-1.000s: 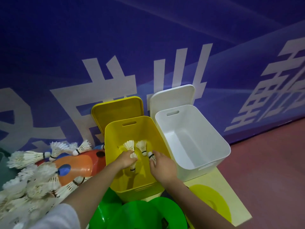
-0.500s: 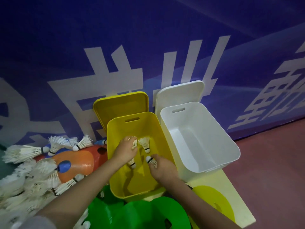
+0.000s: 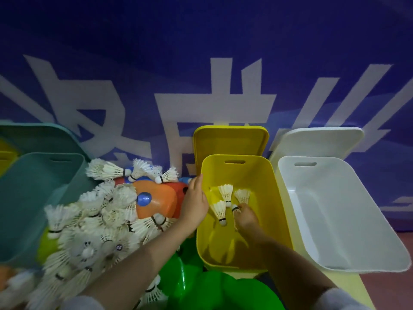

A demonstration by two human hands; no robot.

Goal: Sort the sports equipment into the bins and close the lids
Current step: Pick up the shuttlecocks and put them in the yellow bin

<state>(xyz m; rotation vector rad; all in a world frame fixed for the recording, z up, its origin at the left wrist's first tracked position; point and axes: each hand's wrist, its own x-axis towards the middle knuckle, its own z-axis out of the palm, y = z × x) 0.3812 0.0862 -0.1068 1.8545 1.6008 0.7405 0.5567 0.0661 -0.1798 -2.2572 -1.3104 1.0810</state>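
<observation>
The open yellow bin (image 3: 277, 198) stands in the middle, its yellow lid (image 3: 230, 139) leaning on the wall behind it. Three white shuttlecocks lie inside: one (image 3: 226, 191), a second (image 3: 219, 210), and a third (image 3: 243, 195). My right hand (image 3: 245, 218) is down in the bin and its fingertips pinch the cork end of the third one. My left hand (image 3: 194, 202) is at the bin's left rim with straight fingers, holding nothing. A big pile of shuttlecocks (image 3: 96, 220) lies to the left.
An empty white bin (image 3: 335, 209) with its lid (image 3: 317, 139) propped behind stands right of the yellow one. A teal bin (image 3: 33, 186) and lid (image 3: 40, 135) stand far left. Orange gear (image 3: 161, 200) lies under the pile; green discs (image 3: 201, 287) sit near me. A blue banner wall is behind.
My left hand has let go of its shuttlecock and moved left from inside the yellow bin to its rim. My view has swung left, revealing the teal bin.
</observation>
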